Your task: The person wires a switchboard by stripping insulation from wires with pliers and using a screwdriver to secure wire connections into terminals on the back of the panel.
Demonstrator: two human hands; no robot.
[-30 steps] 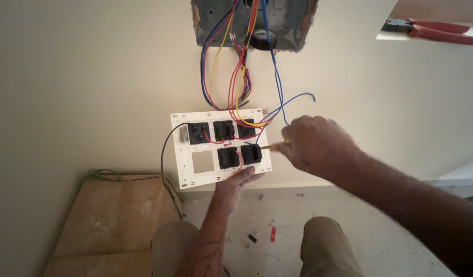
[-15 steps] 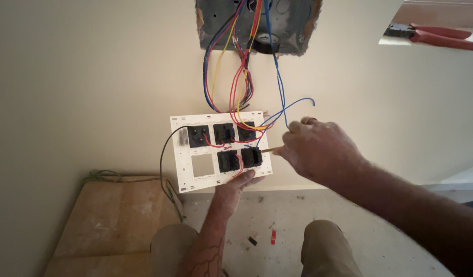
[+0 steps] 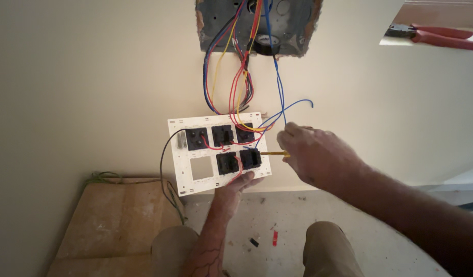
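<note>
A white switch plate (image 3: 195, 182) with several black modules on its back hangs from coloured wires (image 3: 235, 82) that run up into a metal wall box (image 3: 298, 20). My left hand (image 3: 240, 185) holds the plate from below at its lower right corner. My right hand (image 3: 318, 154) grips a screwdriver (image 3: 272, 153) with a yellow shaft. Its tip is at the lower right black module (image 3: 250, 158). A loose blue wire (image 3: 298, 105) curls above my right hand.
Red-handled pliers (image 3: 436, 36) lie on a white ledge at the upper right. A wooden board (image 3: 113, 220) lies on the floor at the lower left with a green and black cable (image 3: 164, 169) over it. Small red and black scraps (image 3: 274, 238) dot the floor between my knees.
My right hand with the screwdriver has stayed at the lower right module. The view has shifted slightly; the plate and left hand keep their place.
</note>
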